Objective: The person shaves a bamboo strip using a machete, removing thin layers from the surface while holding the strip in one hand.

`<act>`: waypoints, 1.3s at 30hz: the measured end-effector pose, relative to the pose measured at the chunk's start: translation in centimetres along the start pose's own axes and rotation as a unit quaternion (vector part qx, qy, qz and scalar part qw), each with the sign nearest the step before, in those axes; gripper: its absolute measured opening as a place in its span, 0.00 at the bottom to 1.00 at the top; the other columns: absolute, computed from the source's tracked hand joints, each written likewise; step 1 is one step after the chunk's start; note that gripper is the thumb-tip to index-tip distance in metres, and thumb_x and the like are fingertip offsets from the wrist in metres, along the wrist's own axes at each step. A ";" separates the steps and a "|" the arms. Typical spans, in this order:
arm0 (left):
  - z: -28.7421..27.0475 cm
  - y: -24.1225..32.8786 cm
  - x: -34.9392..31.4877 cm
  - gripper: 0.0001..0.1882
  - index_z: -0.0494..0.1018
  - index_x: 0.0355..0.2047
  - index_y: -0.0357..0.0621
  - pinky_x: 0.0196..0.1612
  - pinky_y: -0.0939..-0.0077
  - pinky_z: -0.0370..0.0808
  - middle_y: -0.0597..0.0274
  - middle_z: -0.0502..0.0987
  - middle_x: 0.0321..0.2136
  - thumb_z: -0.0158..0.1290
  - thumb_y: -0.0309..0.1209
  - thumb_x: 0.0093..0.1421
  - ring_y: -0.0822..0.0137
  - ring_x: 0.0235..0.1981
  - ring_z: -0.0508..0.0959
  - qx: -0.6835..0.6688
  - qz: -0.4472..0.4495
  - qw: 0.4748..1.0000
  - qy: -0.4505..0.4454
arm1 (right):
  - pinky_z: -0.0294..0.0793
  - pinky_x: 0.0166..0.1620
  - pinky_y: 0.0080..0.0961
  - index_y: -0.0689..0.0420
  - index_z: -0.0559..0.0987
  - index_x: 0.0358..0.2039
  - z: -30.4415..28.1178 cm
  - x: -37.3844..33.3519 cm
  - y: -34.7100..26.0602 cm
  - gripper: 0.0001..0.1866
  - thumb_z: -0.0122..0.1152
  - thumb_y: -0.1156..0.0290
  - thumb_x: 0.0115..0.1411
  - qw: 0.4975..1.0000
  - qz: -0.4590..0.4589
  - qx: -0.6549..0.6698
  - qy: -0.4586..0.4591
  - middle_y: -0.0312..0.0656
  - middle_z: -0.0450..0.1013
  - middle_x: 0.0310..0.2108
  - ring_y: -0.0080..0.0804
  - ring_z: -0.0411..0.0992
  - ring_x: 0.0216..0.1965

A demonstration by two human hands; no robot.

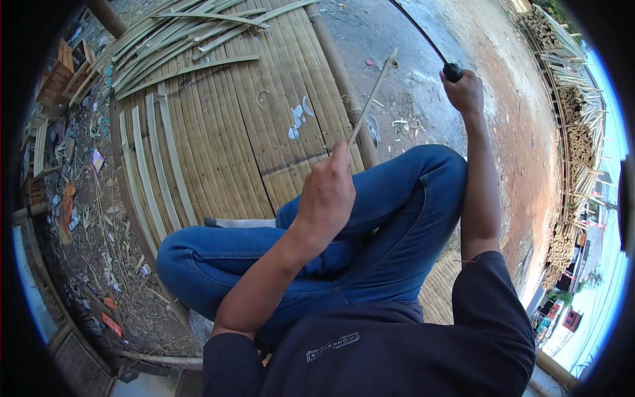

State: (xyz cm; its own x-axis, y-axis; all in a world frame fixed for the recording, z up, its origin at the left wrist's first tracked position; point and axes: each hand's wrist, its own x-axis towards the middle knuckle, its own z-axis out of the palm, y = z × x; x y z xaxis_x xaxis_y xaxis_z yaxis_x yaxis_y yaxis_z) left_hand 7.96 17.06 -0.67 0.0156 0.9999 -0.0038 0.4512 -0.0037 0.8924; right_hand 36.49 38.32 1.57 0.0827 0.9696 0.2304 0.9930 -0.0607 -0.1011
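Observation:
My left hand (325, 198) is raised over my crossed legs, its fingers closed round the lower end of a thin bamboo strip (372, 96). The strip slants up and away to the right, past the platform's edge. Out to the right, my right hand (465, 94) grips the black handle of a long knife (423, 33). Its thin dark blade points up and to the left, and its tip is cut off by the top of the view. Blade and strip are apart.
I sit cross-legged on a bamboo-slat platform (228, 145). A heap of split bamboo strips (178, 46) lies at its far left; several more strips (153, 162) lie side by side on the left. Wooden crates (63, 73) and litter are beyond. Stacked bamboo poles (574, 132) line the right.

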 end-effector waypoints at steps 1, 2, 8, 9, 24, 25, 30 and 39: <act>0.2 -0.2 0.0 0.12 0.69 0.48 0.30 0.30 0.51 0.71 0.38 0.75 0.22 0.44 0.25 0.68 0.40 0.26 0.78 0.003 0.014 1.000 0.011 | 0.78 0.40 0.41 0.55 0.85 0.32 -0.3 0.5 -0.1 0.17 0.65 0.53 0.54 1.000 -0.003 0.001 0.000 0.53 0.80 0.29 0.51 0.79 0.34; 0.0 -0.3 0.0 0.12 0.69 0.48 0.30 0.30 0.51 0.71 0.38 0.75 0.22 0.44 0.25 0.68 0.40 0.26 0.78 0.006 0.010 1.000 0.009 | 0.77 0.38 0.41 0.57 0.84 0.31 -1.8 0.3 -2.5 0.17 0.66 0.54 0.55 0.997 -0.038 0.051 -0.032 0.54 0.79 0.27 0.51 0.79 0.32; -0.5 -1.8 1.0 0.11 0.72 0.44 0.35 0.26 0.59 0.68 0.46 0.71 0.16 0.43 0.29 0.71 0.48 0.19 0.76 -0.076 -0.049 0.996 0.023 | 0.75 0.34 0.40 0.56 0.84 0.31 -3.0 -2.4 -8.1 0.14 0.67 0.58 0.56 0.977 -0.166 0.106 -0.078 0.52 0.77 0.23 0.51 0.77 0.28; -0.6 -2.0 1.3 0.12 0.72 0.44 0.36 0.24 0.62 0.67 0.51 0.69 0.15 0.42 0.30 0.71 0.56 0.17 0.73 -0.105 -0.061 0.992 0.023 | 0.75 0.34 0.40 0.56 0.84 0.31 -3.2 -2.8 -8.7 0.14 0.67 0.58 0.56 0.976 -0.170 0.107 -0.080 0.52 0.77 0.23 0.51 0.77 0.28; -0.9 -1.7 1.5 0.13 0.72 0.40 0.33 0.29 0.58 0.71 0.46 0.76 0.23 0.42 0.31 0.71 0.48 0.25 0.78 -0.073 -0.085 0.993 0.024 | 0.77 0.35 0.45 0.52 0.82 0.24 -2.3 -5.0 -11.7 0.05 0.63 0.68 0.44 0.947 -0.291 0.005 -0.134 0.48 0.76 0.21 0.51 0.76 0.27; -0.8 -1.5 1.4 0.12 0.72 0.39 0.33 0.32 0.54 0.72 0.41 0.78 0.26 0.42 0.29 0.70 0.41 0.30 0.80 -0.055 -0.091 0.994 0.025 | 0.77 0.35 0.45 0.52 0.82 0.24 -2.2 -4.9 -11.7 0.05 0.63 0.68 0.44 0.947 -0.291 0.005 -0.135 0.49 0.76 0.21 0.51 0.76 0.27; -1.0 -2.0 1.4 0.11 0.71 0.38 0.31 0.32 0.50 0.72 0.37 0.78 0.27 0.43 0.28 0.69 0.37 0.32 0.78 -0.043 -0.082 0.995 0.032 | 0.77 0.35 0.44 0.53 0.82 0.24 -2.0 -4.5 -11.7 0.06 0.63 0.69 0.42 0.944 -0.302 -0.031 -0.130 0.50 0.76 0.21 0.51 0.76 0.27; -0.7 -1.1 1.0 0.11 0.70 0.37 0.31 0.30 0.47 0.70 0.34 0.74 0.22 0.43 0.29 0.69 0.34 0.30 0.76 -0.036 -0.071 0.997 0.003 | 0.77 0.33 0.42 0.53 0.83 0.28 -0.9 -3.0 -8.8 0.09 0.62 0.71 0.43 0.957 -0.274 -0.060 -0.069 0.48 0.76 0.21 0.49 0.76 0.25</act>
State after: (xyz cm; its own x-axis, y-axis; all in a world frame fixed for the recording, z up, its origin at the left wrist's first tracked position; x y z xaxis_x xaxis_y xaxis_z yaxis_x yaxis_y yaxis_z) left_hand 6.83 18.06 -1.31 -0.0501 0.9902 -0.1305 0.3827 0.1397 0.9132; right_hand 27.58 35.69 2.60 -0.4571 0.8852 0.0865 0.8874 0.4473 0.1118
